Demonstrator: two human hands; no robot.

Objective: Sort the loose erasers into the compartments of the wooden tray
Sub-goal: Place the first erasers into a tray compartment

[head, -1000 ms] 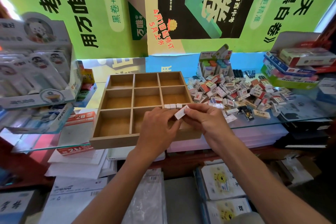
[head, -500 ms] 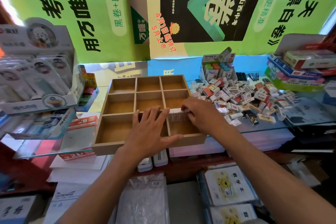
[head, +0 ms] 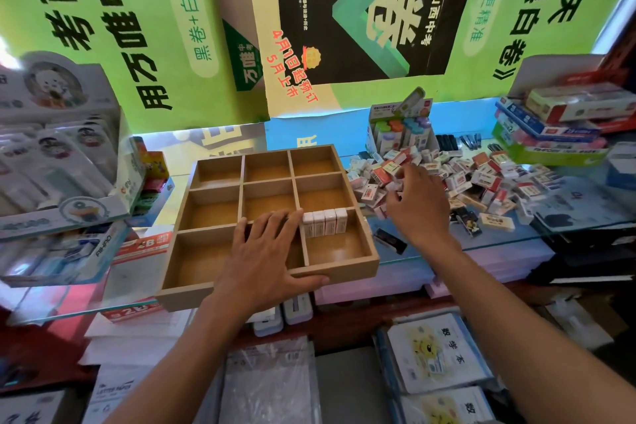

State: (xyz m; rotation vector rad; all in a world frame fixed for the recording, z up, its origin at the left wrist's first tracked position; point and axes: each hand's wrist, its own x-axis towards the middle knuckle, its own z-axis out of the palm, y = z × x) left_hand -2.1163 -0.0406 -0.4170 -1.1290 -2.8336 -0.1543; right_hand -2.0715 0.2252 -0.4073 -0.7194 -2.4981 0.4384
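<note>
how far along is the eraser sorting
Barely begun. Done: a row of four erasers stands in the near right compartment of the wooden tray; the other compartments look bare. In hand: left hand rests on the tray, right hand reaches into the loose eraser pile. Left: nearly the whole pile.

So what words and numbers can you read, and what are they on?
"2022山西中考" and "4月1日起预订 5月上市": black hanging poster
"黑卷+白卷": green hanging banner
"2B": red-and-white flat box under the glass
"数学本": white exercise book below the counter
Labels on the loose small erasers: too small to read.
</note>
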